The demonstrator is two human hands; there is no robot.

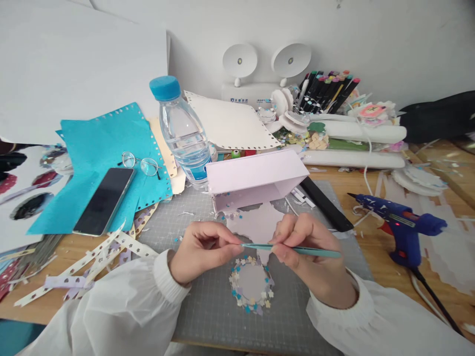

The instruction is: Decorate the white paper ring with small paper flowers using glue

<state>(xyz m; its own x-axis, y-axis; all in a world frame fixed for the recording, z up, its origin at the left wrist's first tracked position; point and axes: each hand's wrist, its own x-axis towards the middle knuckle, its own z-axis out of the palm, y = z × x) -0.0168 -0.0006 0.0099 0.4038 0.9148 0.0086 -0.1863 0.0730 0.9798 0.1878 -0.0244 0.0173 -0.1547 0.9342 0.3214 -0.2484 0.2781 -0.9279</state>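
My right hand (304, 247) grips a pair of teal tweezers (315, 252), whose tips point left. At those tips, the thumb and forefinger of my left hand (208, 247) are pinched together; whatever lies between them is too small to make out. Just below both hands, a round paper wreath (252, 284) of small white, blue, cream and lilac flowers rests on the grey cutting mat (208, 316). Behind my hands stands a folded pale lilac card box (256, 170), open toward me, with a torn-edged lilac paper piece (256, 222) in front.
A water bottle (183, 133) stands behind the mat. Left are a phone (104, 200), glasses (149, 167), blue paper (107, 133) and punched paper strips (89, 262). Right lie a blue glue gun (404, 222) with its cord and a black bar-shaped tool (326, 205). Markers (326, 91) stand at the back.
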